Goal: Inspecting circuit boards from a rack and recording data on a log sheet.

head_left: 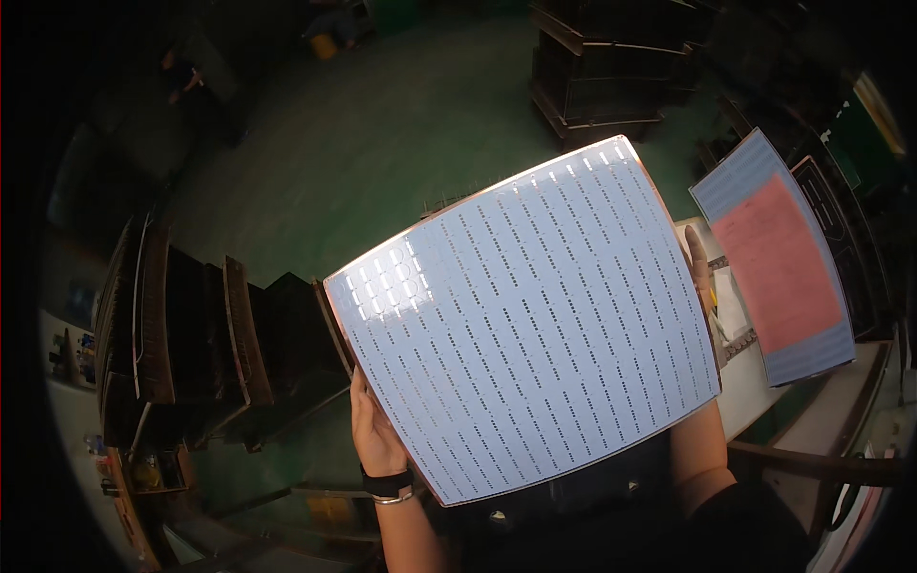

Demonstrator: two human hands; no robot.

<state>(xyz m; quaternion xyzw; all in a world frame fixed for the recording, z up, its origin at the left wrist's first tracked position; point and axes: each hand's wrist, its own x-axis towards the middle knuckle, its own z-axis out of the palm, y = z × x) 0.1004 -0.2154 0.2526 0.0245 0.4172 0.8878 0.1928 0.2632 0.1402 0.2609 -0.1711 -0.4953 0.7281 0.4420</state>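
The person's left hand (375,428) is half closed on the left edge of a pale blue perforated panel (535,325). The right hand (699,260) holds the opposite edge — mostly hidden behind it, so its exact curl cannot be told. The panel is up before the torso, beside a pink-and-blue panel (783,267).

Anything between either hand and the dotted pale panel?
Nothing visible. The left hand is directly on the pale panel's left edge; the right hand is at its right edge. Contact behind the panel is hidden.
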